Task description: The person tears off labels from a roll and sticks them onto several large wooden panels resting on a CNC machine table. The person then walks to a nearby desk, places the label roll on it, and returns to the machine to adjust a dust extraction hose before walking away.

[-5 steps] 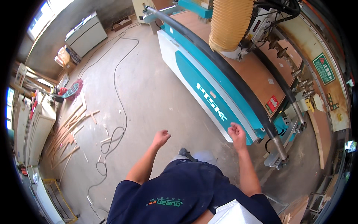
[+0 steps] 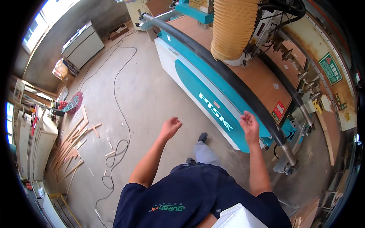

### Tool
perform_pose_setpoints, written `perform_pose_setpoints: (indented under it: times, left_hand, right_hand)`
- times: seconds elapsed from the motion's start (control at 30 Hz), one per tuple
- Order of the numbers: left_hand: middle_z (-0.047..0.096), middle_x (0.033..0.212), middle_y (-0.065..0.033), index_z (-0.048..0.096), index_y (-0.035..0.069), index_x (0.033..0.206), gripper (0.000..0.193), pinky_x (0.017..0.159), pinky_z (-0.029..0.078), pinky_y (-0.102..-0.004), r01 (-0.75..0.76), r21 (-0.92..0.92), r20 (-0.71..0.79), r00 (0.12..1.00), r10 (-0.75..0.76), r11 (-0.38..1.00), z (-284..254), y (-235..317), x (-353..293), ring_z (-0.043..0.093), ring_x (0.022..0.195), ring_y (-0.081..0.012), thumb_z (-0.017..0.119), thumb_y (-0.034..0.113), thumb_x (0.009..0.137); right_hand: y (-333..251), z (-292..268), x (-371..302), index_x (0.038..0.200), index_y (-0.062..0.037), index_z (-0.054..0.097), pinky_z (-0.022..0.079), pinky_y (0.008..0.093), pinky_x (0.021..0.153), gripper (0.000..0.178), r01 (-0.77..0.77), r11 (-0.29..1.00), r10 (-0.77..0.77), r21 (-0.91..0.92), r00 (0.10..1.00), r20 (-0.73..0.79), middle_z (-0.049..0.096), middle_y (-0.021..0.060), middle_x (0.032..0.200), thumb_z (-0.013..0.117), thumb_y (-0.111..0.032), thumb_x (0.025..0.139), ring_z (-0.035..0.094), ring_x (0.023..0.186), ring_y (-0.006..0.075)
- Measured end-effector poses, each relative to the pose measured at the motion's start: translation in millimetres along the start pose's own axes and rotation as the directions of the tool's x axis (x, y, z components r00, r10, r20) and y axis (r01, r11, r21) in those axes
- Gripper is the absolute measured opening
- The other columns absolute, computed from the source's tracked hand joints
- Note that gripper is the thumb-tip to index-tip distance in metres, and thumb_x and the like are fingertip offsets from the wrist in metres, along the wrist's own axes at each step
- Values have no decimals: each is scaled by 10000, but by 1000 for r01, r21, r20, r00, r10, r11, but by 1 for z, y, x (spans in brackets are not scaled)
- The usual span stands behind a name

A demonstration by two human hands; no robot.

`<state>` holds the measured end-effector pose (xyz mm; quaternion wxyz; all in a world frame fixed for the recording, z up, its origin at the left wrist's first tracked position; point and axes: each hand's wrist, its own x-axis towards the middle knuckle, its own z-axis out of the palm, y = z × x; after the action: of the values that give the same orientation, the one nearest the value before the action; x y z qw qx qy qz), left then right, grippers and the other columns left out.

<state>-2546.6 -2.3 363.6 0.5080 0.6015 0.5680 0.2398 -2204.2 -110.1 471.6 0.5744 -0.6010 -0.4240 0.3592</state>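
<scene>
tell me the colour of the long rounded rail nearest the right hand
The rail is black, with a silvery metal end; best seen in the head view.

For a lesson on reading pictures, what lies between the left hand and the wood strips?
The head view shows a looped cable on the floor between the left hand and wood strips, small scraps beside it.

grey concrete floor (image 2: 163, 91), bearing a long, thin, dark cable (image 2: 129, 132) looped left of centre; narrow light-brown wooden strips (image 2: 72, 141) lie scattered farther left, and a shallow reddish-brown box (image 2: 118, 32) rests near the wall. at right, a teal-and-white machine bed (image 2: 186, 74) carries a flat brown board (image 2: 239, 81).
</scene>
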Motion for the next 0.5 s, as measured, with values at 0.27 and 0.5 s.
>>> perform_pose_setpoints:
  times: [0.27, 0.5]
  left_hand:
    - [467, 1297, -171, 293, -34, 1366, 880, 952, 412, -341, -484, -148, 23, 870, 492, 863, 4, 193, 171, 458, 1198, -240, 767, 308, 709]
    - [332, 1410, -165, 183, -12, 1410, 1174, 1073, 268, -373, -633, -208, 291, 688, 665, 746, 36, 278, 302, 286, 1328, -278, 846, 454, 561]
  right_hand:
    - [-28, 29, 168, 1377, 2, 296, 341, 388, 1019, 842, 351, 923, -370, -160, 922, -112, 453, 182, 1293, 760, -293, 739, 433, 1213, 279]
    - [-45, 44, 274, 1377, 12, 227, 312, 400, 1029, 1023, 459, 825, -503, -329, 862, -58, 387, 185, 1320, 825, -345, 627, 392, 1233, 312]
